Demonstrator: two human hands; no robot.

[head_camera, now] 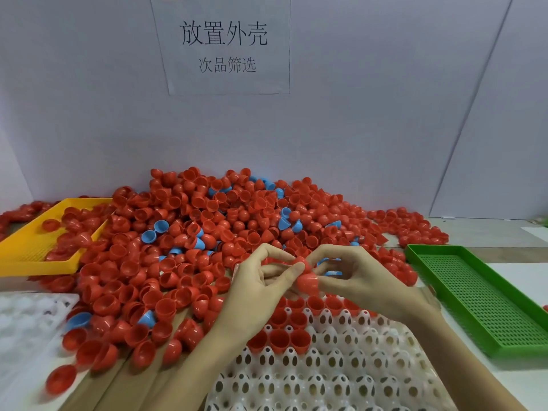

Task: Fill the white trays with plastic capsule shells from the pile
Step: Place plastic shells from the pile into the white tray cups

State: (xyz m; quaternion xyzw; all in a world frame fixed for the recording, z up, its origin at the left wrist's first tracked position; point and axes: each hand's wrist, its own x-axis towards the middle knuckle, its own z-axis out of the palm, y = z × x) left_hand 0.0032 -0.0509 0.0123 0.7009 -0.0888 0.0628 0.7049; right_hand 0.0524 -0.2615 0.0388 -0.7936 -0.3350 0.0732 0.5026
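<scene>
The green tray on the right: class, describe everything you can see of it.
The green tray is a long, shallow rectangle of what looks like moulded plastic, with a raised rim and a floor of small perforations. It lies flat on the table to the right of the hands, running away at an angle. No shells show inside; red shells lie near its far end.

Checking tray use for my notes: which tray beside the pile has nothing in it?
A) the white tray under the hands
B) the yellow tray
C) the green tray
C: the green tray shows only bare mesh, while the yellow tray and white tray hold red shells.
</scene>
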